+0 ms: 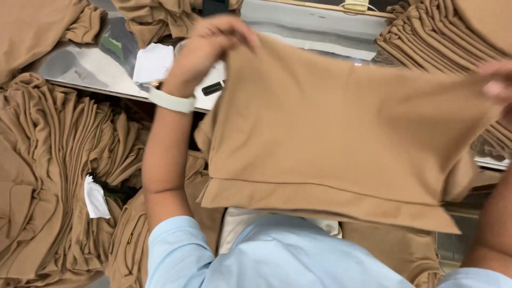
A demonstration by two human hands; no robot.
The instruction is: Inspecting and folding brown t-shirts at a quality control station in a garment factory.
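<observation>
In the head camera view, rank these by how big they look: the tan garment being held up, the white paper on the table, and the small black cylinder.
1. Tan garment, stretched between left hand and right hand; closest to the camera, which inflates it.
2. White paper.
3. Black cylinder.

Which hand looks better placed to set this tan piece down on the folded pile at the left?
Probably the left hand. It grips the tan garment at its upper corner, nearest the left pile. The right hand holds the far corner by the right stack.

One head-worn camera looks steeply down, close over the worktable.
</observation>
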